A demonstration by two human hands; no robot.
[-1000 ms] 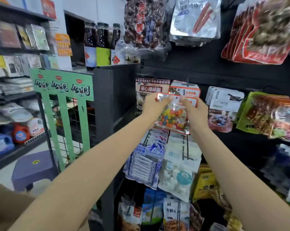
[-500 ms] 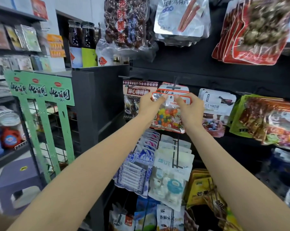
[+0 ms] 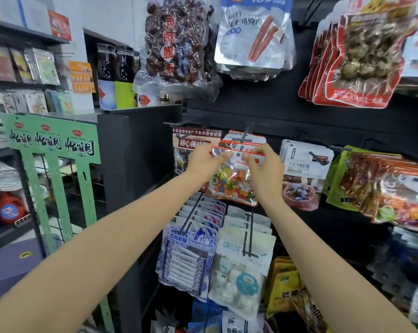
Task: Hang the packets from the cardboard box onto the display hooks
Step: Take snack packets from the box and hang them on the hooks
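Orange-edged candy packet (image 3: 232,179) hangs upright, long axis vertical.

two hands (image 3: 204,162), three candy packets (image 3: 232,181) (orange-topped)

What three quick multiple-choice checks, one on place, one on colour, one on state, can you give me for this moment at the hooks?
1. Where is the candy packet being held?
A. Below the white milk-candy packets
B. At the hook, in front of matching packets
C. On the green rack

2. What colour is the packet's top band?
A. Orange-red
B. Blue
C. Green

3. How is the packet held?
A. Left hand only
B. Lying free on a shelf
C. Both hands pinch its top edge

Answers: 1 B, it sits before same-design packets under the hook. 2 A, the header strip is orange-red. 3 C, the left hand and right hand each grip the top edge.
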